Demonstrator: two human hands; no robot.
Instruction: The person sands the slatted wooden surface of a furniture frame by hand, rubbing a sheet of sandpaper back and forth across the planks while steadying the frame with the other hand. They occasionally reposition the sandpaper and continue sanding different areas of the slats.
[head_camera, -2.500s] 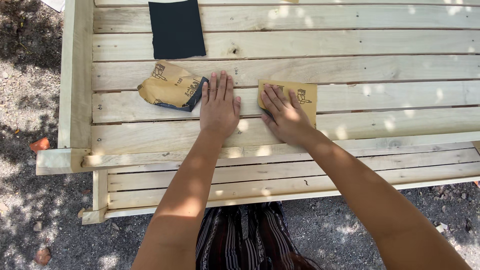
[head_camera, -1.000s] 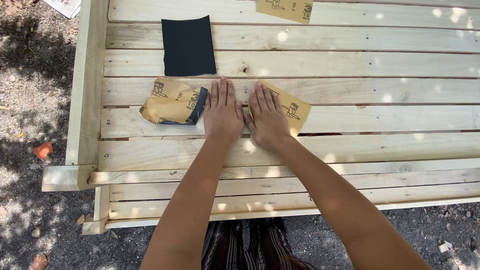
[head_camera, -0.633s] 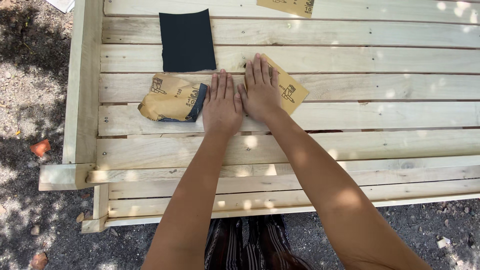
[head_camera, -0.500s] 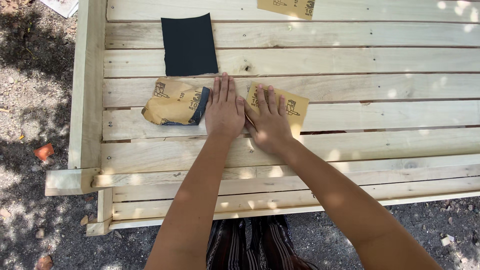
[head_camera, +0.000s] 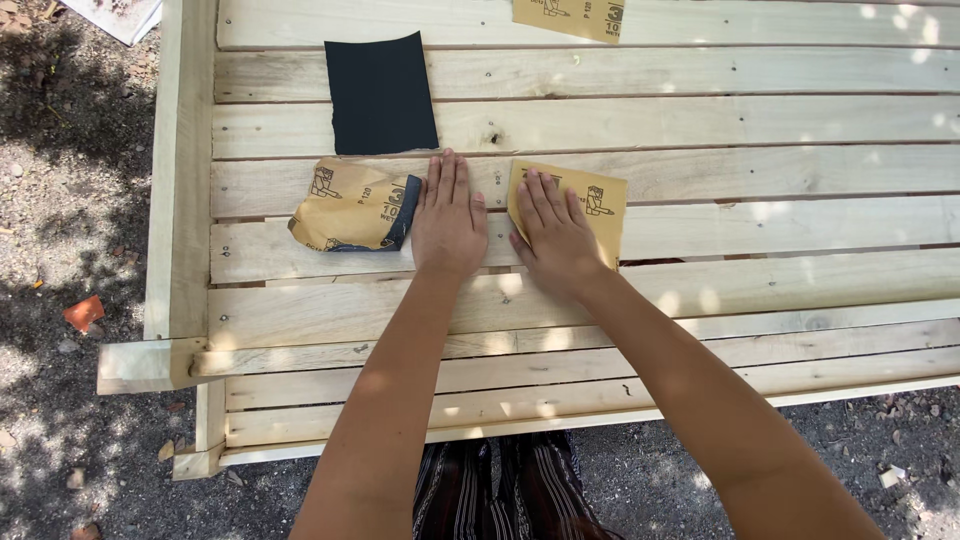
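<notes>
My right hand (head_camera: 553, 235) lies flat, fingers together, pressing a tan sheet of sandpaper (head_camera: 597, 196) onto a plank of the slatted wooden frame (head_camera: 700, 165). My left hand (head_camera: 449, 215) rests flat on the same plank right beside it, palm down, holding nothing. A crumpled, folded tan sandpaper sheet (head_camera: 350, 205) lies just left of my left hand, touching its edge.
A black sandpaper sheet (head_camera: 380, 92) lies grit side up two planks farther away. Another tan sheet (head_camera: 570, 17) sits at the top edge. The frame's left rail (head_camera: 180, 170) borders gravel ground (head_camera: 70, 200) with a red shard (head_camera: 83, 312).
My right hand has slid the tan sheet back and forth over the plank and now sits a little to the right. My left hand has stayed flat in place.
</notes>
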